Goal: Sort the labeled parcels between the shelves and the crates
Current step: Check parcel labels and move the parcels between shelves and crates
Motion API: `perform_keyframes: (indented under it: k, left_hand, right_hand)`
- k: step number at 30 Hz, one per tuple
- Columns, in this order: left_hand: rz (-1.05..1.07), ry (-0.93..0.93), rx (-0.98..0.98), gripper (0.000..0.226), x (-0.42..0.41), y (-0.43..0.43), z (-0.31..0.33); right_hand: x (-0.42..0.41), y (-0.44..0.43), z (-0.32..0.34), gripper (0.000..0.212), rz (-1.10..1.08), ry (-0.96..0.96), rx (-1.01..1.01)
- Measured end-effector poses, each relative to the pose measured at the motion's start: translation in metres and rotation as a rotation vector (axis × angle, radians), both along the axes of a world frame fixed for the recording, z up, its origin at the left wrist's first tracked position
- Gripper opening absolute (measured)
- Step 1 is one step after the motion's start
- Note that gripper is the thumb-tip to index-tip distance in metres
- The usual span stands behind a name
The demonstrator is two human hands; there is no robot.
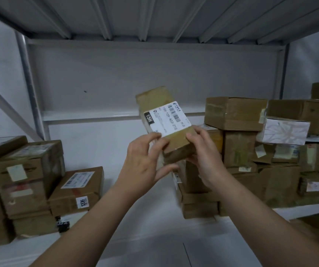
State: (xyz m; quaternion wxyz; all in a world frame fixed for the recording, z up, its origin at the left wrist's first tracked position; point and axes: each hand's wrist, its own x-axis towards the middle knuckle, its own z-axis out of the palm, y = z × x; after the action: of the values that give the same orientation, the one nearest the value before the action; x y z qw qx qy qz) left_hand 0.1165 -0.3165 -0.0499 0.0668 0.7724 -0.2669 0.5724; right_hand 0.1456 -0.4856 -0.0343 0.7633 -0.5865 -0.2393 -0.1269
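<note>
- A long brown cardboard parcel (175,144) is held up in the middle of the scene, off the shelf. It is in front of the gap between the left and right piles.
- The parcel is tilted, with its far end raised and leaning a little to the left and its near end in the hands.
- A white printed shipping label (167,120) with barcodes covers much of its upper face. A black patch at the label's left edge reads "154".
- The left hand (145,160) grips the near left corner of the parcel. Its thumb lies on top at the label's near edge and its fingers curl round underneath.
- The right hand (205,157) grips the near right corner, with the thumb on the brown top face and the fingers wrapped under the side.
- The white metal shelf board (120,214) runs below the hands. The ribbed grey underside of the upper shelf (154,16) is overhead.
- On the left of the board stands a pile of brown cardboard boxes (29,170). Just beside it, nearer the middle, a flat brown box with a white label (77,189) carries a small tag reading "1206".
- On the right is a taller, closely packed stack of brown cartons (239,151). A white box with a pale pattern (284,130) is wedged among them.
</note>
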Motion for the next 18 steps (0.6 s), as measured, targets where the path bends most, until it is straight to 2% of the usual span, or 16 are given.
perform_keyframes:
  k: [6,8,10,15,18]
  left_hand:
    - [-0.324,0.493,-0.809,0.074,-0.013,0.039,0.02]
    - [-0.558,0.707,-0.955,0.061,-0.013,0.049,0.021]
    - [-0.654,0.713,-1.0,0.046,-0.011,0.055,0.013]
    - [-0.737,0.566,-1.084,0.037,-0.007,0.057,-0.007]
    - [-0.632,0.509,-1.083,0.034,-0.012,0.064,-0.013]
  right_hand:
    - [-0.002,0.008,-0.014,0.026,-0.007,-0.079,-0.032]
    - [-0.004,0.01,-0.014,0.027,0.024,-0.11,-0.032]
    - [-0.004,0.011,-0.013,0.029,0.056,-0.138,0.009]
    - [-0.002,0.021,-0.014,0.034,0.066,-0.12,0.065]
    - [-0.004,0.031,-0.013,0.037,-0.017,-0.084,0.111]
